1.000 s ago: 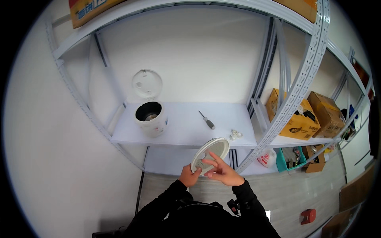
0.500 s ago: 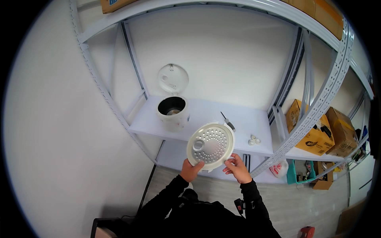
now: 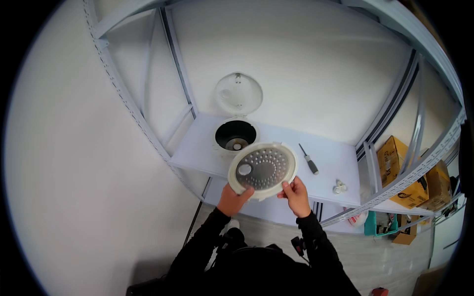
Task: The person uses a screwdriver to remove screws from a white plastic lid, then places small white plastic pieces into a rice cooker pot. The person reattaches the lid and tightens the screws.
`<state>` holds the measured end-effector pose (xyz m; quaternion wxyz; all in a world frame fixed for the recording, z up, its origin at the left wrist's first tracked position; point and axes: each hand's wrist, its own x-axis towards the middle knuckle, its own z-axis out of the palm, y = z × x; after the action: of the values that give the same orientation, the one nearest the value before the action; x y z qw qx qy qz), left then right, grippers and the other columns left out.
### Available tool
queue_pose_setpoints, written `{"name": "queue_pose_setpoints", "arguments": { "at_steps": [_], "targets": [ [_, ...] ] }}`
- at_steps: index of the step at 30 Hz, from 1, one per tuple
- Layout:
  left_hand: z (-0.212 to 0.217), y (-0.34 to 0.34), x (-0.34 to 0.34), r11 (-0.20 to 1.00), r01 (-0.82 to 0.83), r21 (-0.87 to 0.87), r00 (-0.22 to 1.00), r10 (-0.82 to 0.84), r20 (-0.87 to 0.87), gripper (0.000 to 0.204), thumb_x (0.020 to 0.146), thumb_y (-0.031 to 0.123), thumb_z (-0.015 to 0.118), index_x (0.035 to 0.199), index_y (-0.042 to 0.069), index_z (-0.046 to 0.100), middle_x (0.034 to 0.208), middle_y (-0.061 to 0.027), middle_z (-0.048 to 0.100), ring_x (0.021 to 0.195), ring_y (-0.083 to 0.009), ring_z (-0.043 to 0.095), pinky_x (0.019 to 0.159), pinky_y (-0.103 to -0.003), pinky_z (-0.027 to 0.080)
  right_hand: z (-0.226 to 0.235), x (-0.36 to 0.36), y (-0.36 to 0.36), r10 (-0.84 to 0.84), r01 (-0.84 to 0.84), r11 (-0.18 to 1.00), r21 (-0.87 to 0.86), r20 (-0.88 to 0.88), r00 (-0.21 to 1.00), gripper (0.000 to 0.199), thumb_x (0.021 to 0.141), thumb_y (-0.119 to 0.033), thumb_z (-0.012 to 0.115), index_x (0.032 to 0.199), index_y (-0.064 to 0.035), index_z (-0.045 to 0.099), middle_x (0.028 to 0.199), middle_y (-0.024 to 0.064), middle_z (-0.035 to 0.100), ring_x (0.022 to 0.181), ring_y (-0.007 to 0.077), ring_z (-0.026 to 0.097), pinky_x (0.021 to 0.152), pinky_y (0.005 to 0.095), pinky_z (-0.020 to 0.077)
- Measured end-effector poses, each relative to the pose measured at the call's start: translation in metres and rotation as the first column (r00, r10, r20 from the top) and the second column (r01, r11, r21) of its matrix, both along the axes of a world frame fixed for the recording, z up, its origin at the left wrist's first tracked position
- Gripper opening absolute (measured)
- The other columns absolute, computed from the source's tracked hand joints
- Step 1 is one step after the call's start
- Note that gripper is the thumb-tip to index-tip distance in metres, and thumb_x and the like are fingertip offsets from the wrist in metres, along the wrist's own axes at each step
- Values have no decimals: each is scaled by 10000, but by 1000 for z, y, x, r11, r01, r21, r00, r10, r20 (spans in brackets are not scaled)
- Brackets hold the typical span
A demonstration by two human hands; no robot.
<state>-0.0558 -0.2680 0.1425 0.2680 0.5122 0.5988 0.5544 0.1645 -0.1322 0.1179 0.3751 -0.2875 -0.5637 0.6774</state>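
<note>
Between my hands is a round rice cooker inner lid (image 3: 269, 167), with a white rim and a dimpled metal face turned up toward me. My left hand (image 3: 233, 200) grips its near left edge, thumb on top. The near right edge is pinched in my right hand (image 3: 296, 196). Beyond the lid, a white rice cooker (image 3: 216, 143) stands on the shelf, its outer cover (image 3: 239, 93) raised and its dark inside showing. The lid I hold overlaps the cooker's lower right side in view.
A screwdriver (image 3: 311, 165) with a grey handle lies on the white shelf (image 3: 331, 145), right of the lid. Several small white parts (image 3: 340, 186) sit near the shelf's front right. Metal uprights frame both sides. Cardboard boxes (image 3: 400, 170) and a teal basket (image 3: 371, 224) stand farther right.
The lid has tilted and come nearer the cooker, still in both hands. My right hand now closes on its rim. The whole view has shifted, so the shelf appears farther right.
</note>
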Motion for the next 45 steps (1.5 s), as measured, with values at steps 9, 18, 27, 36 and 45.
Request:
{"name": "queue_pose_setpoints", "arguments": {
  "at_steps": [9, 18, 27, 36, 45],
  "targets": [
    [7, 100, -170, 993, -79, 83, 970, 58, 238, 227, 947, 120, 762, 1113, -13, 681, 919, -56, 742, 783, -106, 686, 684, -266, 559, 49, -130, 87, -128, 119, 977, 175, 38, 991, 251, 1066, -137, 591, 1256, 24, 559, 991, 83, 672, 770, 128, 687, 687, 262, 597],
    [19, 204, -252, 975, -161, 150, 971, 130, 199, 268, 904, 81, 805, 1087, -20, 636, 922, -81, 747, 822, -113, 695, 746, -272, 553, 79, -205, 159, -351, 305, 895, 326, 91, 932, 181, 997, -157, 715, 1041, 18, 720, 819, 41, 701, 747, 108, 680, 696, 266, 569],
    [-11, 261, -280, 992, -65, 104, 980, 44, 193, 239, 905, 87, 810, 1019, -13, 624, 897, -72, 728, 787, -104, 669, 715, -263, 531, 58, -215, 213, -370, 235, 885, 403, 298, 880, 212, 1036, -188, 677, 1094, 12, 717, 865, 40, 721, 778, 106, 665, 737, 272, 561],
    [-29, 275, -292, 987, -138, 80, 976, 121, 181, 234, 888, 107, 832, 949, -9, 638, 817, -50, 714, 736, -98, 651, 678, -265, 527, 51, -228, 224, -340, 229, 894, 385, 252, 906, 212, 1043, -178, 664, 1084, 25, 712, 910, 60, 746, 800, 120, 693, 755, 278, 575],
    [-31, 275, -290, 977, -178, 119, 981, 167, 102, 278, 845, 129, 880, 896, -6, 643, 814, -72, 735, 741, -110, 683, 705, -276, 557, 47, -229, 230, -400, 264, 873, 410, 292, 869, 185, 1019, -142, 692, 1026, 42, 705, 864, 75, 746, 786, 125, 704, 739, 278, 588]
  ]
}}
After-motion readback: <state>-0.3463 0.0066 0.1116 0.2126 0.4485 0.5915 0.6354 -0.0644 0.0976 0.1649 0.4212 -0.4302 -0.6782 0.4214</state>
